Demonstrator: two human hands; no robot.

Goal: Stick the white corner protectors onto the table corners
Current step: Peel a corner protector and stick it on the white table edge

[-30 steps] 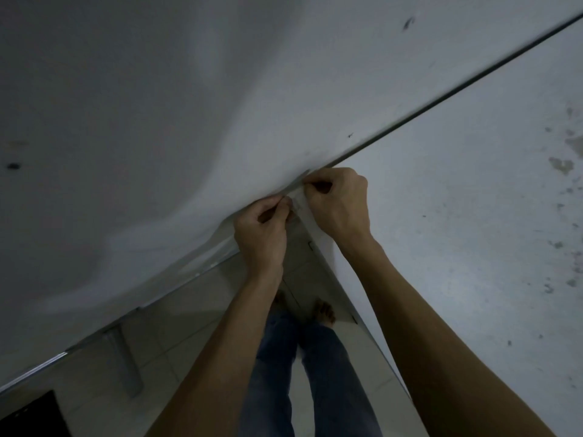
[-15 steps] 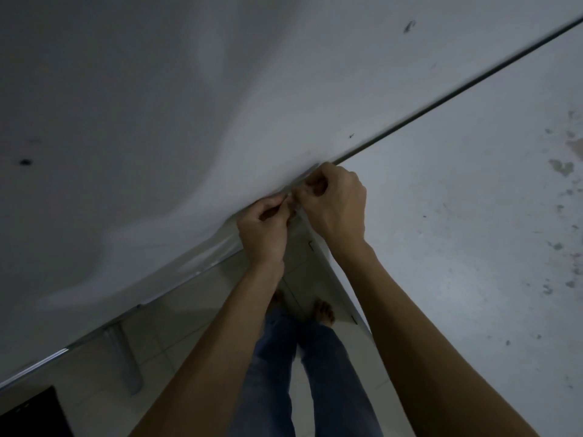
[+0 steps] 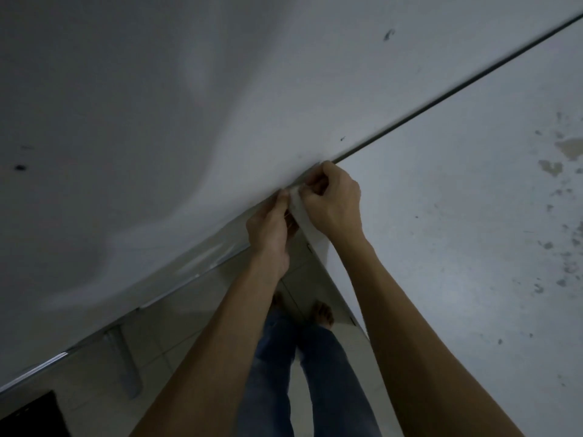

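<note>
**Pressing a protector onto the corner where two tables meet**

Both hands work at one table corner [image 3: 310,200], just above the centre of the view. The left hand [image 3: 271,230] comes in from six o'clock, its fingers curled and pinching at the corner's near face. The right hand [image 3: 334,201], at its three o'clock, is clenched around the corner tip with its thumb pressed in. A pale strip between them looks like the white corner protector [image 3: 298,205], though in this dim light it is hard to separate from the table edge. The dark seam [image 3: 441,100] between the two tabletops runs away toward one o'clock.

The step in hand appears to be seating and pressing. The next move calls for firm, even pressure along both faces of the corner, then letting go to check that it holds.
</note>
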